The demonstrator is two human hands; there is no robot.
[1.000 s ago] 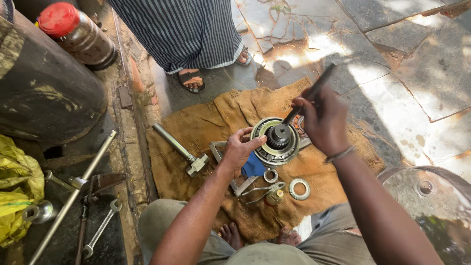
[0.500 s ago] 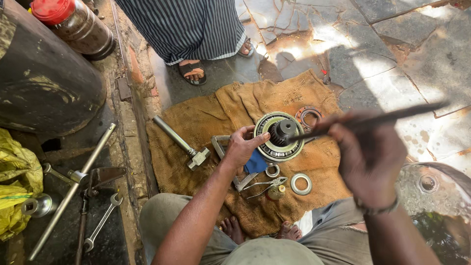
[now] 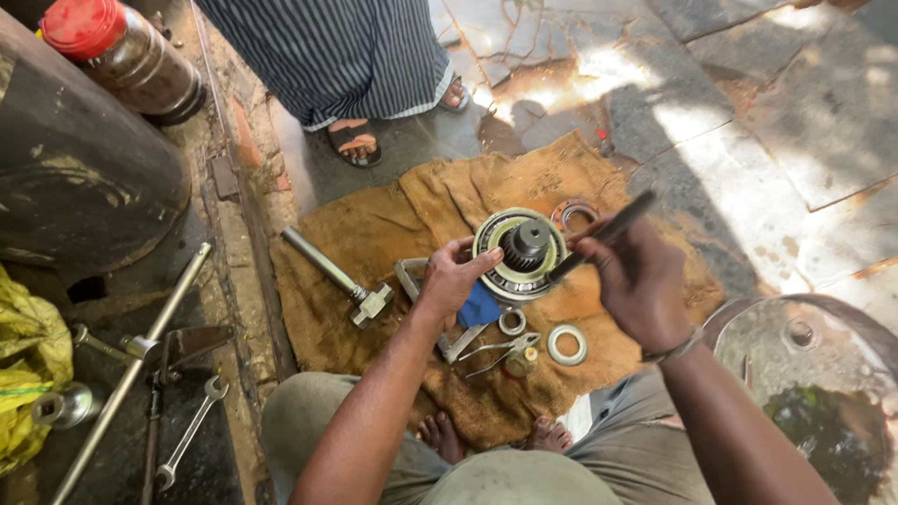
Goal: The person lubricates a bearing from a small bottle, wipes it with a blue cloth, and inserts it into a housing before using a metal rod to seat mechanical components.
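Lowered since before — our right hand (image 3: 641,281) clamps rod (image 3: 599,238) at hub (image 3: 521,252); left hand (image 3: 454,279) grips its rim — heavy, stiff, likely greasy.

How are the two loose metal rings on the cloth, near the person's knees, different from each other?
The small ring is narrower across than the flat washer ring and looks thicker-walled, like a short sleeve, whereas the washer ring is wide and thin. The small ring lies beside the blue piece, below the left hand; the washer ring lies below the right hand. Both are silvery, lie flat on the brown cloth, and are untouched.
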